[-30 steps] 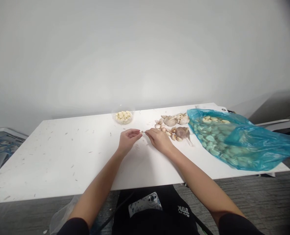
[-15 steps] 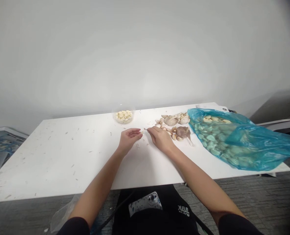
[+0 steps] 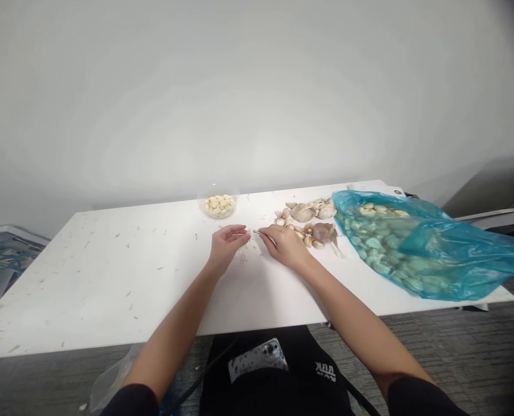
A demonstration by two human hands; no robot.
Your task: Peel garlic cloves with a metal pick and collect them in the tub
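My left hand (image 3: 226, 245) rests on the white table (image 3: 110, 277) with its fingers curled round a small garlic clove (image 3: 247, 232) at the fingertips. My right hand (image 3: 284, 243) is closed on a thin metal tool (image 3: 263, 236) whose tip points at the clove. Just right of my right hand lies a heap of unpeeled garlic bulbs and cloves (image 3: 311, 222). A small clear bowl of peeled cloves (image 3: 219, 205) stands behind my left hand.
A blue plastic bag (image 3: 417, 245) full of garlic cloves lies on the right part of the table and overhangs its front edge. Bits of garlic skin are scattered over the tabletop. A phone (image 3: 259, 357) lies in my lap below the table edge.
My hands drew slightly apart half a second ago and have come back together. The tool tip is again at the clove in my left fingers.
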